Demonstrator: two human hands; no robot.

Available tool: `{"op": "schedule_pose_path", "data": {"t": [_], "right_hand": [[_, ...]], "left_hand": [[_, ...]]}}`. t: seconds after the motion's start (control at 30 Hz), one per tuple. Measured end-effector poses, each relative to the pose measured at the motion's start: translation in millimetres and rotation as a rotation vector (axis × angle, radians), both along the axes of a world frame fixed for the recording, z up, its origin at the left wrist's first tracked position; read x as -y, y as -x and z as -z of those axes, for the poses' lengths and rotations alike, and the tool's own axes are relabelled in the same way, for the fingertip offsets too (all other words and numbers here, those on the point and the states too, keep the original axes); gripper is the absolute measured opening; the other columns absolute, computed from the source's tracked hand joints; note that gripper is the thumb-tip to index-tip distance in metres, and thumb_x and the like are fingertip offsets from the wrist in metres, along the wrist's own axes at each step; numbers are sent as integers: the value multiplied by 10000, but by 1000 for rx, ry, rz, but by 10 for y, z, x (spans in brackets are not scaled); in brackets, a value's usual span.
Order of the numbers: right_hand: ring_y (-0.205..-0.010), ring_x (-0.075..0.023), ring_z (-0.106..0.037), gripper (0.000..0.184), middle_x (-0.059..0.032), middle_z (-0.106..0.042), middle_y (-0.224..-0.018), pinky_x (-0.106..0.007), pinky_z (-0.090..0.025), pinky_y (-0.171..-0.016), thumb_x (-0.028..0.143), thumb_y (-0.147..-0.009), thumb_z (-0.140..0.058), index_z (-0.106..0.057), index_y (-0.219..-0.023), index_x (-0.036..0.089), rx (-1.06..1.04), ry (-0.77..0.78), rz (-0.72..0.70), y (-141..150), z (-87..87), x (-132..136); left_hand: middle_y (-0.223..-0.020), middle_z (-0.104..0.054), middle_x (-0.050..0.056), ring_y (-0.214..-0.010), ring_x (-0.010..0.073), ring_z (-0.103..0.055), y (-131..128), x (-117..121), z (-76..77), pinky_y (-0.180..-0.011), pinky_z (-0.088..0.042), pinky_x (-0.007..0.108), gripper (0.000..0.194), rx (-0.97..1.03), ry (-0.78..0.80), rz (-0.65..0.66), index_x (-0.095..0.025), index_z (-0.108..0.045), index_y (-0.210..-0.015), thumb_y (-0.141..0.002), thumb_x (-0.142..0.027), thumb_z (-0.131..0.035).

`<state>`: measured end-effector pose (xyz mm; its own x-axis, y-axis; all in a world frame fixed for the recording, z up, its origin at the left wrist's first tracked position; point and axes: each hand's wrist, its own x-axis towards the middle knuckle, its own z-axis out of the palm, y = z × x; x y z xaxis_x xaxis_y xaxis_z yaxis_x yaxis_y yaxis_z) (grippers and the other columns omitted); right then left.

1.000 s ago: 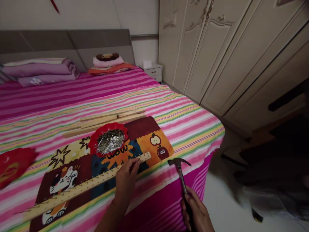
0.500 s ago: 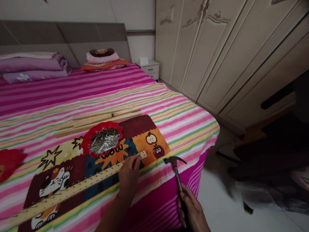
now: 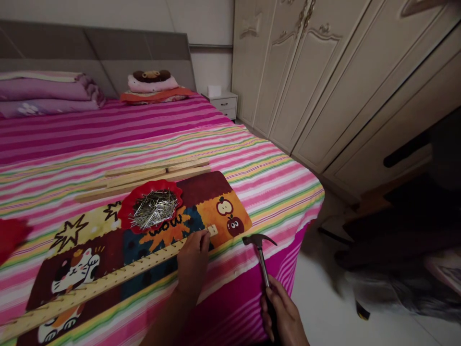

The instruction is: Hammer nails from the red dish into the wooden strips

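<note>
My left hand (image 3: 193, 257) is over the right part of a long, pale wooden strip (image 3: 108, 280), thumb and fingertips pinched at its surface on a nail that they mostly hide. A row of upright nails runs along the strip to the left of this hand. My right hand (image 3: 283, 307) grips a claw hammer (image 3: 262, 257) by its dark handle, head up, apart from the strip. Beyond the strip, a red scalloped bowl (image 3: 126, 214) holds a heap of loose nails (image 3: 154, 209). Strip and bowl rest on a patterned mat (image 3: 205, 185) with cartoon prints.
More wooden strips (image 3: 154, 175) lie behind the bowl on the striped bed cover (image 3: 270, 173). Another red thing (image 3: 10, 238) is cut off at the left edge. Folded bedding (image 3: 46, 93) sits by the headboard. A wardrobe (image 3: 309, 81) stands at right, past the bed's edge.
The view has shifted slightly, so the bed things appear farther left. My left hand stays pinched at the strip's right part, and the hammer stays in my right hand.
</note>
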<state>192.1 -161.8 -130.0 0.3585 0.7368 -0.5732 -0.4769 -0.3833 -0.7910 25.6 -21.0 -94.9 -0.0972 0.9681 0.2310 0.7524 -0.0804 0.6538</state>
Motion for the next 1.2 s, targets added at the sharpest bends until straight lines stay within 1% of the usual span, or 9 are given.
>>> {"op": "schedule_pose_path", "data": {"t": [0.1, 0.17, 0.23, 0.33, 0.47, 0.7, 0.9, 1.03, 1.2], "right_hand": [[-430, -105, -501, 541, 51, -542, -564, -183, -390, -381, 539, -679, -681, -594, -1111, 226, 43, 8, 6, 22, -97, 44], [-646, -167, -617, 483, 4, -623, -677, -232, -494, -562, 523, -689, -679, -648, -1078, 238, 153, -47, -44, 30, -219, 47], [-899, -236, -629, 443, -43, -690, -867, -294, -498, -762, 512, -718, -651, -677, -1076, 252, 332, -136, -147, 24, -374, 13], [-1060, -274, -584, 411, -59, -687, -1077, -348, -440, -902, 464, -788, -583, -653, -1146, 274, 573, -255, -353, -7, -612, -109], [-1097, -262, -576, 407, -59, -629, -1211, -361, -432, -927, 319, -875, -500, -543, -1278, 281, 697, -426, -676, -43, -804, -322], [-914, -263, -658, 451, -88, -683, -1045, -395, -485, -865, 272, -913, -422, -435, -1363, 262, 911, -449, -837, -49, -889, -465], [-961, -240, -651, 511, -98, -629, -1184, -343, -529, -813, 241, -923, -385, -300, -1427, 265, 1039, -515, -882, -54, -971, -458], [-981, -227, -650, 478, -86, -636, -1186, -318, -529, -818, 241, -921, -391, -359, -1397, 271, 1045, -491, -896, -88, -966, -442], [-1086, -239, -593, 445, -61, -645, -1185, -313, -473, -898, 328, -901, -453, -460, -1342, 268, 856, -468, -664, -101, -893, -337]], "left_hand": [[-826, -687, 33, -795, 169, -625, -10, 2, 11, -729, -452, 272, 237, -16, 1, 17, -215, -633, -812, -845, -331, -429], [-828, -685, 31, -793, 166, -622, -17, 10, 13, -726, -444, 269, 224, -32, 16, 26, -216, -628, -803, -845, -316, -431], [-822, -681, 25, -788, 164, -617, -25, 22, 6, -718, -436, 268, 217, -41, 40, 21, -218, -620, -785, -845, -303, -430], [-781, -660, 13, -758, 154, -605, -34, 35, -16, -695, -422, 260, 219, -37, 89, 18, -220, -605, -760, -851, -276, -414], [-739, -626, 12, -721, 150, -588, -39, 27, -22, -664, -400, 254, 186, -63, 141, 13, -211, -591, -752, -841, -228, -428], [-747, -621, 20, -724, 149, -583, -40, 3, 47, -649, -376, 248, 180, -107, 131, 26, -203, -583, -757, -853, -240, -435], [-712, -615, 13, -691, 139, -581, -54, 3, 61, -637, -376, 241, 200, -128, 112, 12, -193, -578, -720, -857, -229, -436], [-741, -633, 20, -719, 147, -598, -49, 2, 85, -648, -397, 243, 166, -115, 51, 21, -194, -605, -780, -844, -208, -453], [-783, -654, 29, -755, 157, -611, -41, -15, 88, -691, -431, 262, 188, -57, 52, 29, -196, -615, -783, -847, -250, -447]]}}
